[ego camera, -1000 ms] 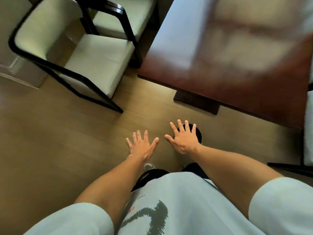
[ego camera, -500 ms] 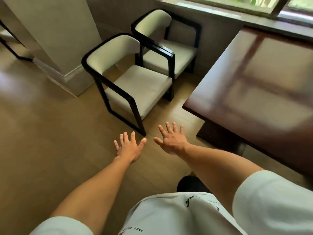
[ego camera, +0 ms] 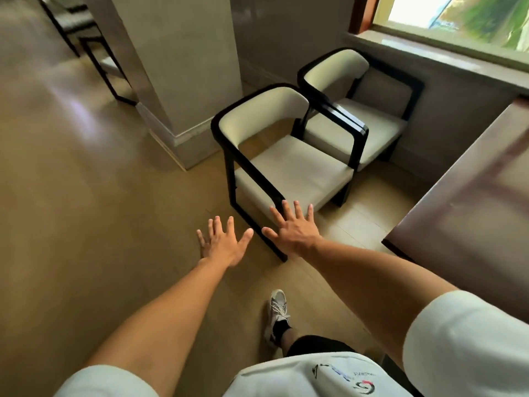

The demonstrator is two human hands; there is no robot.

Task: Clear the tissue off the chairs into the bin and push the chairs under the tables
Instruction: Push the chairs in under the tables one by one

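Over the wooden floor, both hands reach out empty, fingers spread: left hand (ego camera: 221, 244), right hand (ego camera: 294, 229). Just ahead stand two cream-cushioned, black-framed armchairs (ego camera: 289, 164), side by side, left of the dark brown surface (ego camera: 472, 202).

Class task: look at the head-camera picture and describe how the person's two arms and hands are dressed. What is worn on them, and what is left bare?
Both arms wear short, loose white sleeves: the left sleeve and the right sleeve end above the elbow, leaving the forearms bare. The left hand and right hand are bare: no gloves, rings, watch or wristband visible.
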